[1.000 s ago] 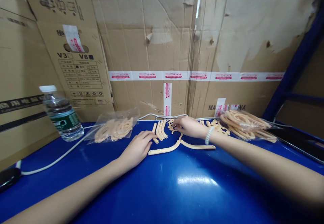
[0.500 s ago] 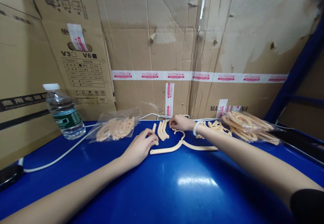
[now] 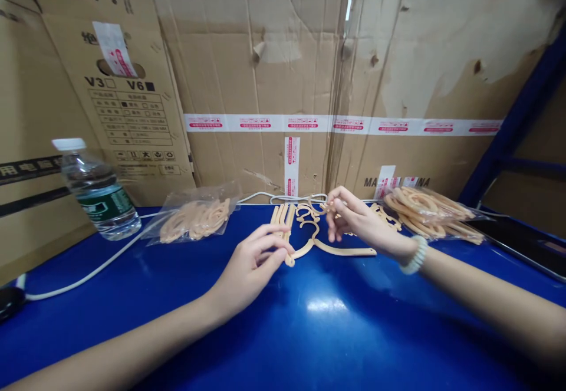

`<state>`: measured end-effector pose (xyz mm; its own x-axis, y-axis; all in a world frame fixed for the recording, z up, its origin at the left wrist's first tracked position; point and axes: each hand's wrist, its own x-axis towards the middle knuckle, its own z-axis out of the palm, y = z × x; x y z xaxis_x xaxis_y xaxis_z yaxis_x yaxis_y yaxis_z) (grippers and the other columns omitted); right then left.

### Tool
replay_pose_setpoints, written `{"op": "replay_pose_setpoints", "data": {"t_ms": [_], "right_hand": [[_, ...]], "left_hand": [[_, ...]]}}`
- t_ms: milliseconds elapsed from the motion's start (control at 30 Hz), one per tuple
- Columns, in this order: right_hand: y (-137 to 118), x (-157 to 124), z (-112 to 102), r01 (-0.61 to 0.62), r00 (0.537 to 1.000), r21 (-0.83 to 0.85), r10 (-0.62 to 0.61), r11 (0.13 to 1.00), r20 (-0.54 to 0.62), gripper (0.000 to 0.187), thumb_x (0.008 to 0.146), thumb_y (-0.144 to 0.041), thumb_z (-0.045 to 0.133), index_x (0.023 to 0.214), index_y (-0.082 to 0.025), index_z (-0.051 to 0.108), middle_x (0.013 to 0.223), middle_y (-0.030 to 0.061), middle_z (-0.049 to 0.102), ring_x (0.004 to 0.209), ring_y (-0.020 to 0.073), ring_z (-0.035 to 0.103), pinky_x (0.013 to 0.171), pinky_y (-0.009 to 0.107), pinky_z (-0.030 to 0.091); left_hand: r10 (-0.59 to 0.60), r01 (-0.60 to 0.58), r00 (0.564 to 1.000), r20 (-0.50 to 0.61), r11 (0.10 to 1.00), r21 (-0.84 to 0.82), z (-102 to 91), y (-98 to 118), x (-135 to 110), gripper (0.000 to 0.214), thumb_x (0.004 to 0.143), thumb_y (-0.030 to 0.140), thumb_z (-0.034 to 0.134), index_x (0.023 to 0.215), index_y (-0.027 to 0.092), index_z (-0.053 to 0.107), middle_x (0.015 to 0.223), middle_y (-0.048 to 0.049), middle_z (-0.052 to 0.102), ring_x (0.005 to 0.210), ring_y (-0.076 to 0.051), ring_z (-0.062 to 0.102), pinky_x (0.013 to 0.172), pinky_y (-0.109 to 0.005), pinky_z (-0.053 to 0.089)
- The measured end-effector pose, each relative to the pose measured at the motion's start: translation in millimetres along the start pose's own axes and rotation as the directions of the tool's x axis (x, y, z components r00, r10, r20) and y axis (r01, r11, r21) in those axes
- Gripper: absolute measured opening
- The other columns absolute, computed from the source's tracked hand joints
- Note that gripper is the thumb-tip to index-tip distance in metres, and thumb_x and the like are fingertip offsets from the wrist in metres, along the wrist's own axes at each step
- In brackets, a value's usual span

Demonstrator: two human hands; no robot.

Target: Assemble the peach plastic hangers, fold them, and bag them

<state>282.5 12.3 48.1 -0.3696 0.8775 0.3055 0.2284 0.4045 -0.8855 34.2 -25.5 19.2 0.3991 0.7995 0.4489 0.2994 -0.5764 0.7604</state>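
My left hand (image 3: 252, 267) pinches the near end of a beige hanger arm (image 3: 290, 260), beside several like strips (image 3: 277, 215) lying side by side. My right hand (image 3: 351, 217) is raised above the table, fingers curled, with a small curved beige hook piece (image 3: 316, 207) at its fingertips; blur partly hides the grip. Between the hands, hanger parts lie in a hanger shape: a hook (image 3: 313, 226), a right arm (image 3: 347, 251) and a left arm (image 3: 303, 250) partly behind my left fingertips. More small curved pieces (image 3: 387, 217) lie behind my right hand.
Clear bags of beige parts lie at left (image 3: 194, 220) and right (image 3: 431, 211). A water bottle (image 3: 99, 196) stands at the far left by a white cable (image 3: 88, 288). Cardboard (image 3: 256, 78) walls the back of the blue table (image 3: 283, 332); a dark flat device (image 3: 522, 246) lies at right.
My left hand has moved right with the hanger arm, toward the laid-out hanger. My right hand has drawn back to the right from the back of the table. The view has shifted slightly.
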Motion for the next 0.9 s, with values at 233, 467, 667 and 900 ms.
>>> {"op": "replay_pose_setpoints", "data": {"t_ms": [233, 467, 667, 900], "right_hand": [[3.5, -33.0, 23.9, -0.119, 0.970, 0.441, 0.200, 0.889, -0.140, 0.032, 0.079, -0.046, 0.074, 0.090, -0.020, 0.059, 0.070, -0.0014, 0.068, 0.064, 0.0135, 0.069, 0.053, 0.021, 0.048], [11.5, -39.6, 38.5, -0.154, 0.963, 0.461, 0.238, 0.874, -0.129, 0.032, 0.073, -0.040, 0.080, 0.088, -0.017, 0.064, 0.078, 0.0033, 0.073, 0.064, 0.0131, 0.069, 0.051, 0.021, 0.049], [9.8, -45.9, 50.0, -0.201, 0.958, 0.440, 0.269, 0.875, -0.097, 0.048, 0.068, -0.037, 0.084, 0.079, -0.023, 0.039, 0.068, -0.0006, 0.072, 0.060, 0.0141, 0.068, 0.047, 0.020, 0.046], [14.9, -46.1, 50.6, -0.190, 0.968, 0.430, 0.242, 0.882, -0.069, 0.031, 0.072, -0.034, 0.081, 0.090, -0.020, 0.059, 0.077, 0.0020, 0.072, 0.068, 0.0145, 0.069, 0.052, 0.021, 0.053]], "left_hand": [[-0.223, 0.249, 0.967, 0.124, 0.932, -0.263, 21.9, 4.5, -8.4, 0.009, 0.075, 0.027, 0.072, 0.076, 0.018, 0.076, 0.116, -0.0099, 0.057, 0.099, -0.023, 0.065, 0.079, -0.033, 0.060], [-0.327, 0.341, 0.936, 0.131, 0.749, -0.568, 23.6, -2.2, -9.2, 0.082, 0.066, 0.017, 0.081, 0.135, 0.030, 0.038, 0.118, -0.0078, 0.061, 0.082, -0.016, 0.067, 0.077, -0.036, 0.058], [-0.286, 0.324, 0.946, 0.153, 0.843, -0.429, 24.9, -1.7, -11.1, 0.021, 0.071, 0.024, 0.076, 0.080, 0.018, 0.057, 0.084, -0.0009, 0.065, 0.080, -0.017, 0.064, 0.075, -0.031, 0.052], [-0.259, 0.252, 0.966, 0.025, 0.906, -0.340, 24.7, -1.0, -13.1, 0.020, 0.075, 0.027, 0.069, 0.071, 0.020, 0.051, 0.082, 0.0006, 0.061, 0.076, -0.016, 0.061, 0.068, -0.028, 0.049]]}}
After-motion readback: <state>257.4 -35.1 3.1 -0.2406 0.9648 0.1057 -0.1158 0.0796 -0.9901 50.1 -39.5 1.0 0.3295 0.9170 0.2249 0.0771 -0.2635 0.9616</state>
